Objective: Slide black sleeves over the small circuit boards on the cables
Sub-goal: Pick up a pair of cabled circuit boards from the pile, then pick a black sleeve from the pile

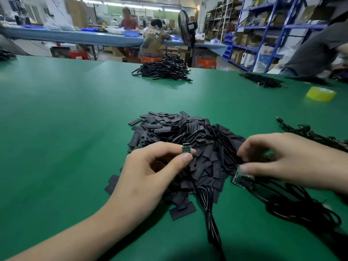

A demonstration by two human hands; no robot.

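Reaching in from the lower left on a bare forearm: left hand (150,172), knuckles up, spare fingers curled under, over the near-left edge of the pile of black sleeves (188,132). Pinched between its thumb and forefinger: a small circuit board (186,149), held upright, long axis roughly vertical, free end up with a row of dark pads on top, lower end hidden behind the thumb. Trailing from under that hand toward the viewer: its black cable (210,210), lying over the sleeves and then on the green table mat (66,119). Sleeves themselves flat, rectangular, pointing every which way.

Coming in from the right: right hand (278,159), palm down, fingers bent and spread into the right side of the pile (fingertips blurred, so cannot tell whether gripping a sleeve or only touching). Just below its thumb: a cluster of bare green circuit boards (243,179), lying flat at the pile's edge, leads running right into a tangle of black cables (301,210).

Farther out on the mat: a heap of cables (163,69) straight ahead, another dark heap (263,81) to the right, a yellow tape roll (321,93) near it. Beyond the table: a standing fan (185,27), blue shelving (263,25), people seated at a long blue bench (75,35).
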